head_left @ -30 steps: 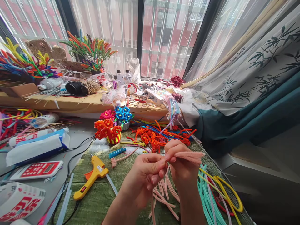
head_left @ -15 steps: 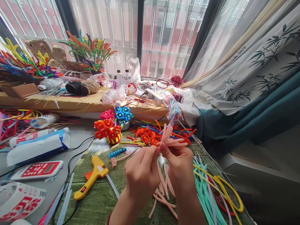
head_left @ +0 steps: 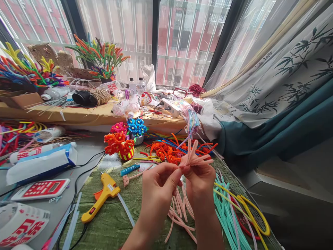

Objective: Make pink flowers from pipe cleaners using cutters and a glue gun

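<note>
A small bunch of pale pink pipe cleaners (head_left: 191, 152) fans out above my hands, its lower ends hidden in my fingers. My right hand (head_left: 200, 180) is closed around the bunch. Thumb and forefinger of my left hand (head_left: 161, 187) pinch at its base, just left of the right thumb. More pink pipe cleaners (head_left: 182, 205) lie loose on the green wood-grain mat (head_left: 111, 229) beneath my wrists. Left of my hands rests a pink pipe cleaner with a curled end (head_left: 126, 180).
A yellow glue gun (head_left: 104, 198) with its cord lies on the left. Beyond my hands stand pots of orange flowers (head_left: 119, 144) and blue flowers (head_left: 137, 127), beside orange pipe cleaners (head_left: 166, 149). Teal pipe cleaners (head_left: 227, 215) lie at right. A cluttered sill (head_left: 85, 113) runs behind.
My left hand has turned, bringing its thumb into view against the forefinger at the bunch's base. The pink bunch has tilted and shifted slightly right.
</note>
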Action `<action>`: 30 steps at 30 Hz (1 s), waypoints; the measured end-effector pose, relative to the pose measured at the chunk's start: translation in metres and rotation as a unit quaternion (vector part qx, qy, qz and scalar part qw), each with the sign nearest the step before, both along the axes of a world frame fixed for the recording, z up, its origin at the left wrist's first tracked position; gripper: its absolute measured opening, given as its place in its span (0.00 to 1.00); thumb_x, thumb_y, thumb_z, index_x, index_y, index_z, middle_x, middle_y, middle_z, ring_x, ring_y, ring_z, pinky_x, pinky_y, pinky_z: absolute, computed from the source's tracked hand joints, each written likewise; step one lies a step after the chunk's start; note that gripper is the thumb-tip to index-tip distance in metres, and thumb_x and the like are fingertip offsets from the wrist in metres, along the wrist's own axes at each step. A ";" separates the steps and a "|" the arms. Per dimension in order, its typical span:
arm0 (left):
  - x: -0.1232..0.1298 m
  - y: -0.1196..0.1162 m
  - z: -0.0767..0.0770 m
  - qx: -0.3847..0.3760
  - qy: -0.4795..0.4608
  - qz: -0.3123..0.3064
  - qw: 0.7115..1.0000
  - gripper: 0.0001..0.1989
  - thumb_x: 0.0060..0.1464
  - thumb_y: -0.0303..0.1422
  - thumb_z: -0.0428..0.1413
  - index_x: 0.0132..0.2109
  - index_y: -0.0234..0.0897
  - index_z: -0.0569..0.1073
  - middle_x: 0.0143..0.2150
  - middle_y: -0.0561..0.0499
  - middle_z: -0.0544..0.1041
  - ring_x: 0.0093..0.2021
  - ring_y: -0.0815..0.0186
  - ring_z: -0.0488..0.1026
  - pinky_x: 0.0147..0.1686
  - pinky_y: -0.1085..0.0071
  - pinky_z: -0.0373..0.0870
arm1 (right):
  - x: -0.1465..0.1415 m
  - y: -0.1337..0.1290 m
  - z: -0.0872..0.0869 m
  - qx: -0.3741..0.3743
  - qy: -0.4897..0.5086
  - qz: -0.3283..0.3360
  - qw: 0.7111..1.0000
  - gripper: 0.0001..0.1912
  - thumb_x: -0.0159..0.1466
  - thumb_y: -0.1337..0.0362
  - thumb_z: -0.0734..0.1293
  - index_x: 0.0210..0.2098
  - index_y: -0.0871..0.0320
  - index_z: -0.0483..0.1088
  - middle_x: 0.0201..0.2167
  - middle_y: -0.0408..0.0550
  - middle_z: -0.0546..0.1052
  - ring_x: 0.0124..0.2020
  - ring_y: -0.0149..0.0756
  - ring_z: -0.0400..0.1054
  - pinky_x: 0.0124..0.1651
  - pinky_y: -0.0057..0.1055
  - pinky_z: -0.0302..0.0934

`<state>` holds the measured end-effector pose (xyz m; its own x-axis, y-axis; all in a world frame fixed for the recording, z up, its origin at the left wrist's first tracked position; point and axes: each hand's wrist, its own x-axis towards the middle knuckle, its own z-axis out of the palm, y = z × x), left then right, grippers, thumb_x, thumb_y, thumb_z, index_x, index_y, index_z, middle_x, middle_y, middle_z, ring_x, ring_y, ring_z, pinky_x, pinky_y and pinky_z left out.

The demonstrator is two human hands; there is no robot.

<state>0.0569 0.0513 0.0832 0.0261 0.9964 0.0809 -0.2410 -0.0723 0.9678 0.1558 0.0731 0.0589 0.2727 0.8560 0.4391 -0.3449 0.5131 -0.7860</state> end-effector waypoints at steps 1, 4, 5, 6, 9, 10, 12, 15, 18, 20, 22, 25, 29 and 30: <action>-0.002 0.001 0.000 0.037 0.045 0.007 0.998 0.06 0.52 0.33 0.60 0.31 0.34 0.77 0.20 0.55 0.71 0.19 0.75 0.61 0.18 0.80 0.56 | 0.001 0.000 0.000 -0.001 -0.003 0.005 1.000 0.07 0.56 0.71 0.71 0.27 0.53 0.78 0.24 0.41 0.76 0.27 0.33 0.68 0.33 0.30 0.63; -0.009 0.006 0.001 0.140 0.207 0.017 0.968 0.08 0.55 0.33 0.58 0.30 0.34 0.76 0.23 0.54 0.73 0.22 0.73 0.65 0.22 0.77 0.60 | 0.005 0.000 0.000 -0.014 -0.031 0.008 0.999 0.04 0.58 0.69 0.71 0.29 0.53 0.79 0.25 0.41 0.76 0.29 0.33 0.68 0.36 0.29 0.63; -0.011 0.008 0.001 0.161 0.257 0.017 0.953 0.10 0.57 0.33 0.57 0.29 0.34 0.75 0.22 0.54 0.73 0.22 0.73 0.65 0.23 0.77 0.59 | 0.006 0.000 0.000 -0.021 -0.040 0.004 0.999 0.03 0.58 0.68 0.72 0.29 0.54 0.79 0.25 0.41 0.76 0.29 0.33 0.68 0.37 0.29 0.63; -0.014 0.009 0.001 0.174 0.299 0.015 0.938 0.12 0.58 0.33 0.55 0.27 0.34 0.74 0.21 0.55 0.72 0.21 0.72 0.65 0.23 0.76 0.58 | 0.007 -0.001 0.001 -0.031 -0.048 -0.002 0.998 0.02 0.58 0.67 0.72 0.29 0.54 0.79 0.25 0.41 0.76 0.29 0.33 0.68 0.37 0.29 0.63; -0.017 0.013 -0.001 0.209 0.369 0.026 0.905 0.16 0.61 0.32 0.52 0.25 0.35 0.72 0.20 0.55 0.71 0.21 0.72 0.65 0.23 0.75 0.58 | 0.007 -0.002 0.003 -0.069 -0.076 0.001 0.995 0.02 0.59 0.64 0.72 0.29 0.54 0.77 0.24 0.40 0.74 0.29 0.32 0.68 0.36 0.28 0.63; -0.018 0.013 -0.003 0.221 0.375 0.040 0.899 0.15 0.61 0.31 0.52 0.26 0.35 0.73 0.21 0.55 0.73 0.22 0.72 0.67 0.24 0.75 0.59 | 0.006 -0.001 0.004 -0.081 -0.095 0.013 0.992 0.02 0.58 0.64 0.72 0.29 0.54 0.77 0.25 0.41 0.74 0.29 0.32 0.68 0.36 0.28 0.63; -0.019 0.015 -0.007 0.244 0.391 0.076 0.884 0.12 0.60 0.28 0.52 0.30 0.35 0.75 0.26 0.52 0.77 0.26 0.69 0.71 0.28 0.74 0.63 | 0.005 0.000 0.005 -0.088 -0.136 0.034 0.986 0.03 0.58 0.64 0.73 0.29 0.55 0.76 0.28 0.42 0.74 0.31 0.34 0.68 0.37 0.30 0.63; -0.024 0.017 -0.009 0.265 0.455 0.085 0.846 0.10 0.60 0.27 0.51 0.35 0.36 0.77 0.33 0.49 0.79 0.34 0.62 0.74 0.34 0.69 0.67 | 0.003 0.002 0.004 -0.075 -0.191 0.006 0.979 0.03 0.59 0.64 0.71 0.29 0.56 0.75 0.31 0.44 0.75 0.34 0.36 0.69 0.39 0.32 0.63; -0.030 0.019 -0.006 0.253 0.468 0.085 0.843 0.08 0.60 0.28 0.52 0.39 0.37 0.77 0.38 0.48 0.79 0.38 0.60 0.74 0.35 0.66 0.67 | 0.002 0.002 0.003 -0.067 -0.254 -0.053 0.964 0.04 0.60 0.66 0.70 0.28 0.56 0.74 0.29 0.43 0.75 0.31 0.35 0.67 0.35 0.29 0.60; -0.032 0.021 -0.003 0.230 0.419 0.098 0.873 0.08 0.60 0.31 0.53 0.41 0.37 0.76 0.37 0.49 0.79 0.35 0.62 0.74 0.32 0.69 0.68 | 0.002 0.001 0.004 -0.054 -0.296 -0.068 0.951 0.08 0.60 0.66 0.70 0.25 0.57 0.72 0.25 0.41 0.73 0.28 0.32 0.65 0.32 0.28 0.58; -0.032 0.022 -0.001 0.205 0.353 0.089 0.909 0.08 0.59 0.34 0.54 0.40 0.36 0.76 0.34 0.51 0.79 0.32 0.65 0.74 0.28 0.71 0.68 | 0.002 0.000 0.005 -0.040 -0.326 -0.062 0.942 0.12 0.61 0.65 0.70 0.22 0.58 0.69 0.23 0.40 0.71 0.26 0.31 0.62 0.30 0.27 0.55; -0.033 0.023 -0.001 0.165 0.275 0.061 0.945 0.08 0.56 0.36 0.58 0.38 0.36 0.76 0.31 0.52 0.78 0.29 0.66 0.74 0.27 0.72 0.68 | 0.000 -0.001 0.006 -0.032 -0.345 -0.041 0.937 0.14 0.61 0.64 0.70 0.21 0.58 0.69 0.23 0.40 0.71 0.25 0.30 0.60 0.30 0.27 0.54; -0.036 0.024 -0.005 0.142 0.258 0.100 0.951 0.08 0.53 0.37 0.60 0.33 0.36 0.78 0.27 0.53 0.78 0.27 0.66 0.74 0.27 0.72 0.68 | 0.001 0.000 0.005 -0.052 -0.311 0.013 0.949 0.10 0.61 0.63 0.71 0.24 0.58 0.73 0.25 0.42 0.73 0.27 0.32 0.63 0.32 0.28 0.56; -0.038 0.025 -0.005 0.141 0.259 0.107 0.950 0.08 0.53 0.37 0.60 0.32 0.36 0.78 0.27 0.53 0.78 0.27 0.67 0.74 0.27 0.72 0.67 | 0.002 0.000 0.005 -0.060 -0.300 0.032 0.952 0.08 0.61 0.63 0.70 0.26 0.58 0.74 0.26 0.43 0.74 0.28 0.33 0.65 0.33 0.28 0.57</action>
